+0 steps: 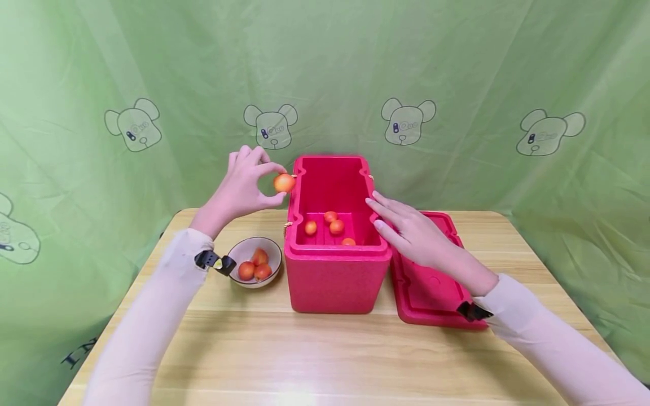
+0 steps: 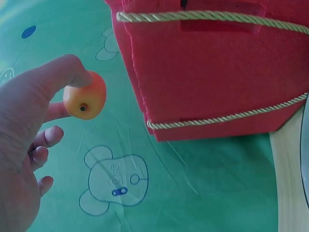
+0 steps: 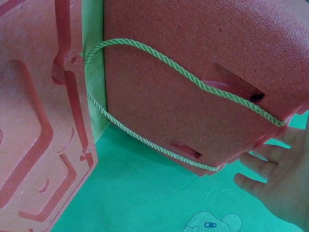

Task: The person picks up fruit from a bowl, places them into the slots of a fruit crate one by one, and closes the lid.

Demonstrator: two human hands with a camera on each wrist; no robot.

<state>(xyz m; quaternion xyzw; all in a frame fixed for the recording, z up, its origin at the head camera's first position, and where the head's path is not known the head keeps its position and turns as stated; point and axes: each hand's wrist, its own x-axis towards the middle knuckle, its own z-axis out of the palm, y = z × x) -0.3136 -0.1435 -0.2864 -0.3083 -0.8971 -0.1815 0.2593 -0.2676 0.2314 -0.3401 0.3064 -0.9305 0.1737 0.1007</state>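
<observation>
In the head view my left hand pinches a small red-and-yellow apple between thumb and forefinger, up by the left rim of a red foam box. The left wrist view shows this apple with its dark calyx end outward. Several similar small apples lie on the floor of the lidless box. My right hand rests with extended fingers on the box's right rim. Below my left forearm, a white bowl with a dark rim holds three more apples.
The box's red lid lies on the wooden table to the right, partly under my right forearm. Twisted rope runs along the box's sides. A green curtain with printed bear heads hangs behind the table.
</observation>
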